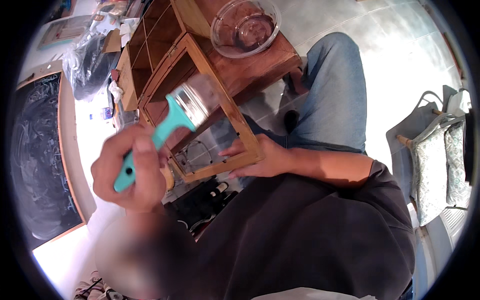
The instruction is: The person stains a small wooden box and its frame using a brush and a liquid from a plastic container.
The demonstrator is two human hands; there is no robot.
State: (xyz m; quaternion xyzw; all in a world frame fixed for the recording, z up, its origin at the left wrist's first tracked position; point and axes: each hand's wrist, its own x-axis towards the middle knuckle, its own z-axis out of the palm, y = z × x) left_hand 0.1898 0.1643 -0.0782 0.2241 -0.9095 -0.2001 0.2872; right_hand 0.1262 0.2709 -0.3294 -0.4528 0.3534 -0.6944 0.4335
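Observation:
My left hand (150, 177) is closed around the turquoise handle of a wide flat paintbrush (172, 117), raised at an angle. Its metal ferrule shows clearly, but the pale bristles are smeared by motion. The brush overlaps a wooden framed door (231, 112); whether the bristles touch it I cannot tell. My right hand (274, 156) grips the door's near right corner, with fingers reaching around the rail. The door stands beside a wooden cabinet (150, 30) divided into compartments. Beyond it, a clear plastic bowl (216, 40) with dark reddish residue sits on a reddish-brown wooden surface (270, 60).
A plastic bag (85, 70) and assorted small items lie at the far left, near a dark board (42, 165) with a wooden rim. On the right stands a chair with a patterned cushion (432, 170). My jeans-covered leg (335, 95) is beside the wooden surface, over a tiled floor.

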